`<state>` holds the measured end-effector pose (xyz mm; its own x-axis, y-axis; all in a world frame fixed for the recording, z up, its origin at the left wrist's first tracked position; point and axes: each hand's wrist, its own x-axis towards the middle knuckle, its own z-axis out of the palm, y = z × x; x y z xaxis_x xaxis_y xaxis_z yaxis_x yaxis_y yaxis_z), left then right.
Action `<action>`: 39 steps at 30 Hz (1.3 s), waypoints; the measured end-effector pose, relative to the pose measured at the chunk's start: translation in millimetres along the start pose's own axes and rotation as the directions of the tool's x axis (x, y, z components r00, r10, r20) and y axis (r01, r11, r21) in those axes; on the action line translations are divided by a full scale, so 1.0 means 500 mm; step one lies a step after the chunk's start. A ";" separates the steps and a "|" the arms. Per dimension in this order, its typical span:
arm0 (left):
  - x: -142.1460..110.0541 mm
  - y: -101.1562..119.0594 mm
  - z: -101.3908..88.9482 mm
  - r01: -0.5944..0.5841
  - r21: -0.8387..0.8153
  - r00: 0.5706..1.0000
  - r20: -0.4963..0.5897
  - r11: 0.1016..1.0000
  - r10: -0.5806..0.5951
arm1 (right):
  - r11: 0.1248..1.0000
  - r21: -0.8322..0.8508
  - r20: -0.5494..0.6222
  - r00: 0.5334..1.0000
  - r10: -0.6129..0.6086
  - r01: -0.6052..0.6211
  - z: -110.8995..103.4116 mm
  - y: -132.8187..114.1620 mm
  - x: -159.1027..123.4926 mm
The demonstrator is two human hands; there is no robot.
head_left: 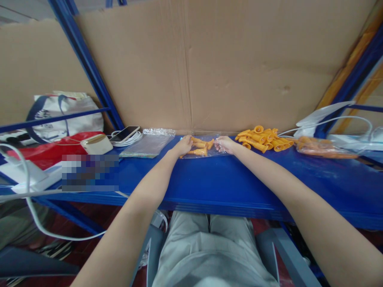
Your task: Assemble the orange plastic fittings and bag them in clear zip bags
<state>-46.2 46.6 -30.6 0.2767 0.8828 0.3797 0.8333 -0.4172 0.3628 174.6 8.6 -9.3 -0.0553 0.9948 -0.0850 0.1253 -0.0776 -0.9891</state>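
Observation:
A clear plastic bag (216, 153) lies flat on the blue tabletop, with a few orange, flared, horn-shaped plastic pieces (200, 151) in it. My left hand (184, 146) is at the bag's left end, fingers closed on it beside the orange pieces. At the right end, my right hand (225, 145) pinches the bag's film with curled fingers. Just right of that hand is a loose pile of the same orange pieces (263, 138). To the left of my left hand lies a flat stack of clear bags (146, 144).
A phone (127, 134) rests on a coiled white cable left of the bag stack. Further left are a white case (96, 144), a red bag (60, 150) and a canvas bag (68, 115). Filled bags (324, 147) lie at the right. A cardboard wall (239, 63) closes the back.

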 end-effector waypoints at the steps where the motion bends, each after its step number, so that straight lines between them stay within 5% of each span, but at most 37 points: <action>1: -0.002 0.006 -0.003 0.042 0.015 0.999 0.016 0.999 -0.043 | 0.999 -0.036 0.013 1.000 0.008 -0.008 -0.001 0.000 0.001; 7: -0.001 0.046 -0.002 0.210 -0.012 0.977 0.036 0.978 -0.210 | 0.963 -0.269 0.145 0.989 0.041 0.000 -0.012 -0.002 -0.001; 13: 0.003 0.060 0.027 0.142 -0.012 0.984 0.114 0.990 -0.140 | 0.926 -0.378 0.129 0.990 0.050 0.003 -0.006 -0.009 -0.014; 18: 0.002 0.061 0.027 0.139 0.014 0.978 0.158 0.990 -0.139 | 0.926 -0.377 0.038 0.999 0.029 -0.013 0.005 -0.006 -0.016; 32: -0.002 0.051 0.015 0.075 -0.093 0.990 0.127 0.993 -0.063 | 0.949 -0.312 0.028 0.998 0.049 -0.038 0.012 -0.009 -0.020; 39: -0.005 0.049 0.014 0.074 -0.115 0.991 0.116 0.991 -0.060 | 0.987 -0.163 0.151 0.988 0.026 -0.001 0.002 -0.010 -0.023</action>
<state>-23.1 35.9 -28.7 0.2797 0.9253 0.2560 0.7907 -0.3733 0.4852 173.6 -2.3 -3.7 -0.2013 0.9711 -0.1285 0.2854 -0.0673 -0.9560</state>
